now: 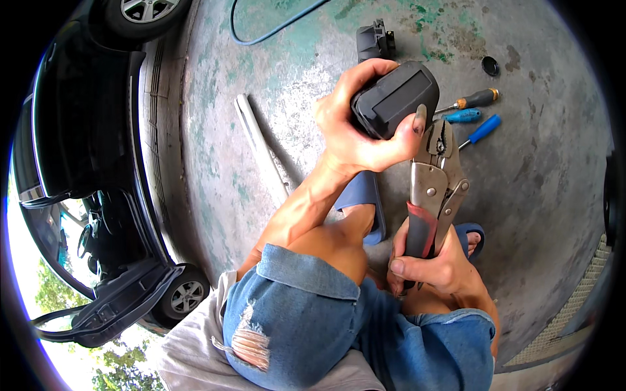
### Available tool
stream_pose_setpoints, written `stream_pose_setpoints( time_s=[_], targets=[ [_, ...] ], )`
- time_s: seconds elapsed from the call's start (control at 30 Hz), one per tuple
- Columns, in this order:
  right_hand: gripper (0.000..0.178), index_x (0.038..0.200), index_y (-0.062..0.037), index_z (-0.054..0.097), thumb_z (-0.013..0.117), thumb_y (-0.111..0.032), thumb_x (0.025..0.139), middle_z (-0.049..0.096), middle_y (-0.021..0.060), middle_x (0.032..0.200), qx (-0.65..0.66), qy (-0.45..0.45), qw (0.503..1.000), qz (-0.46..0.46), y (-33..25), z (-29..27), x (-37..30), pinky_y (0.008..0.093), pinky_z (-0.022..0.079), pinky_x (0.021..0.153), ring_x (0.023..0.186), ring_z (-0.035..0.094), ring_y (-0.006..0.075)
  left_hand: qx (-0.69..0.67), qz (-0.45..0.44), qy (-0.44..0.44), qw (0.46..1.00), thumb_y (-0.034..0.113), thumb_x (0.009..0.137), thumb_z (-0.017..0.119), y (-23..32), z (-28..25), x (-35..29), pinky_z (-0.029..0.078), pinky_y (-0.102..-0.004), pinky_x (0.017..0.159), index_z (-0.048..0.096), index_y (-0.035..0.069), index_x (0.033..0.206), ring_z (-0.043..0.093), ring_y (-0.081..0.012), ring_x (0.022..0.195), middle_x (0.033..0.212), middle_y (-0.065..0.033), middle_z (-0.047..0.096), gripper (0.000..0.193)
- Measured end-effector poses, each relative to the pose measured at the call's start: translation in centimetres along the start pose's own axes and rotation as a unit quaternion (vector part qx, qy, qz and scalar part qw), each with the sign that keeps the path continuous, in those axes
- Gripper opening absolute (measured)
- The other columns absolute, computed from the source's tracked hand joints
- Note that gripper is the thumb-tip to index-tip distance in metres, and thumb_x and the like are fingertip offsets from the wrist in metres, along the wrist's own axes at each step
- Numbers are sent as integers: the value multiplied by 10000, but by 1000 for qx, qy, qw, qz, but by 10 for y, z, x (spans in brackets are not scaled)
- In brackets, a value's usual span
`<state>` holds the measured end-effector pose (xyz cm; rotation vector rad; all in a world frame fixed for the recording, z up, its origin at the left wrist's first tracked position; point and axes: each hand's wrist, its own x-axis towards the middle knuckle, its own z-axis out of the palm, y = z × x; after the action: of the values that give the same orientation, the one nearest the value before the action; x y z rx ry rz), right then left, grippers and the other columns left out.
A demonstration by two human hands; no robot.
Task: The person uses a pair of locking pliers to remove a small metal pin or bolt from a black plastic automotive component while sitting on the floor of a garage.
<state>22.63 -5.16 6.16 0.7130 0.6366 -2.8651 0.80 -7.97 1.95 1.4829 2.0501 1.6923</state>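
Note:
My left hand is wrapped round a black, box-shaped plastic part with rounded corners, its thumb lying along the near side. In my right hand are locking pliers with metal jaws and red-and-black grips. The jaws point away from me, just right of my left thumb tip and close to the black part. Whether they touch it or bite on anything, I cannot tell. The underside of the black part is hidden by my left hand.
Beyond my hands lie a black plastic housing, a round black cap and several screwdrivers. A pale metal bar lies to the left, a blue hose at the back. A black car with an open door stands at far left.

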Motion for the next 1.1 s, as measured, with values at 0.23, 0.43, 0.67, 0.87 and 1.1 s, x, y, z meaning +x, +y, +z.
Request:
stream_pose_setpoints(
  time_s=[0.23,0.43,0.67,0.87,1.1],
  targets=[
    [612,1435,21,479,698,38,864,606,38,789,-18,-19,1000,11,2,-3,-2,317,525,588,654,651,166,-18,-7,-6,1000,384,709,837,-2,1,2,570,-326,819,669,-111,1134,688,-192,888,1001,-153,732,674],
    [444,1285,43,575,702,35,859,621,55,771,-8,-3,1000,1,3,-3,-2,306,521,560,637,650,159,-2,17,5,1000,405,712,845,-4,2,3,571,-324,815,671,-110,1134,686,-186,883,999,-147,732,687],
    [119,862,-5,601,719,9,864,639,76,740,-17,-2,1000,-7,1,-2,0,302,515,555,634,665,163,-7,27,2,1000,400,713,841,-7,3,5,570,-320,806,681,-94,1121,688,-184,873,984,-146,734,660],
    [131,900,-15,600,726,2,867,637,82,742,-18,-3,1000,-14,1,-3,0,301,513,567,633,665,166,16,87,11,996,279,624,830,-16,6,10,608,-299,737,688,-23,1103,746,-189,770,903,-126,751,584],
    [139,915,-15,600,723,16,860,636,77,733,-2,15,1000,-8,3,-5,-1,298,519,577,620,665,166,3,26,-2,1000,369,725,834,-8,7,9,575,-324,809,693,-78,1116,697,-172,855,965,-137,748,611]
  ],
)
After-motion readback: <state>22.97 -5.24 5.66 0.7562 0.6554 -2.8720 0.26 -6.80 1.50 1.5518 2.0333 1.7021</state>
